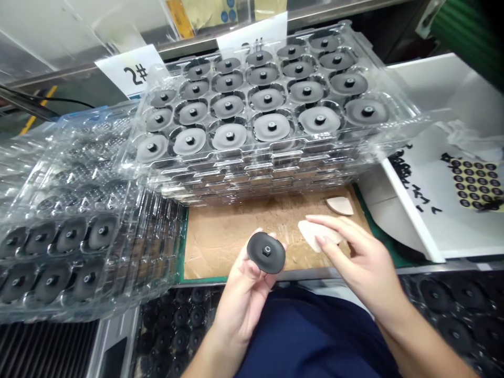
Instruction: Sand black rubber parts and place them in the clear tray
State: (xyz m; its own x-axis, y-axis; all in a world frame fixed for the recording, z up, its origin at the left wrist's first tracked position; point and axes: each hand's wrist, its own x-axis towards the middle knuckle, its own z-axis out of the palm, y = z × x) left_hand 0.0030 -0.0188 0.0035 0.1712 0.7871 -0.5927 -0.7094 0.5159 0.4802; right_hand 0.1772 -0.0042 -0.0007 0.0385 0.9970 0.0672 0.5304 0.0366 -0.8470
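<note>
Though near tray edges (pixel 252 160), disc (pixel 266 254) apart.

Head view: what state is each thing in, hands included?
Left hand: holding black part
Black part: held, knob upward
Right hand: pinching white pad
White pad: held
Second pad: lying on cardboard
Cardboard: flat, scuffed
Top tray: stacked, loaded with black discs

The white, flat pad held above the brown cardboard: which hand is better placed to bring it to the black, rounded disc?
Probably the right hand: it holds the white, flat pad close by, while the left hand supports the black, rounded disc, raised stub upward.
</note>
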